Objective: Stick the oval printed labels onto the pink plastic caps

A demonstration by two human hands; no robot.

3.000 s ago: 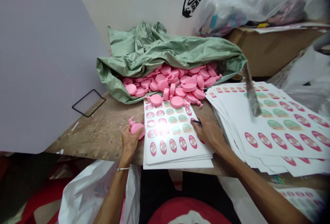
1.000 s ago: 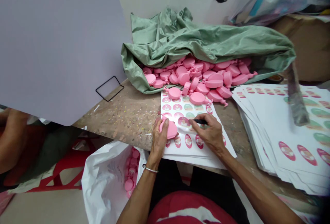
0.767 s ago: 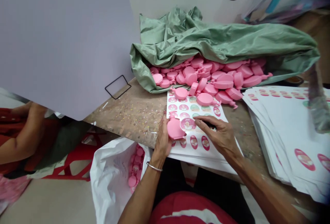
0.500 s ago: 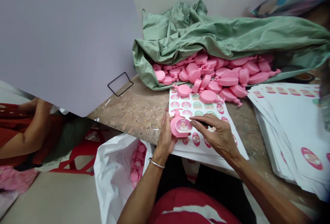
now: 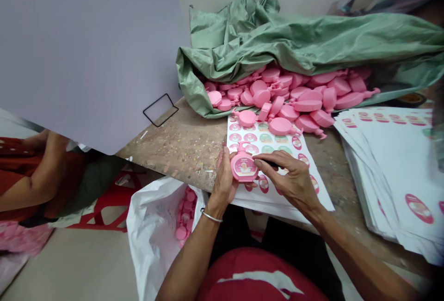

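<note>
A small pink pump bottle (image 5: 244, 168) with an oval label on its face is upright in my left hand (image 5: 225, 178), whose fingers wrap its left side. My right hand (image 5: 289, 171) pinches a thin dark tool (image 5: 272, 163), its fingertips at the right edge of the label. Beneath both hands lies a sheet of round and oval stickers (image 5: 285, 144). Two loose pink bottles rest on the sheet's top edge, in front of a heap of pink bottles (image 5: 308, 102) spilling from a green sack (image 5: 312, 42).
A stack of white sticker sheets (image 5: 391, 167) lies on the right of the worktable (image 5: 187, 144). Below the table's left edge hangs a white bag (image 5: 149, 218) with pink bottles inside. Behind a grey panel (image 5: 90, 51), another person's arm (image 5: 50, 171) shows at the left.
The bottle in my left hand has turned so its label faces the camera more squarely. My right hand stays at the label's right edge. The view has shifted slightly.
</note>
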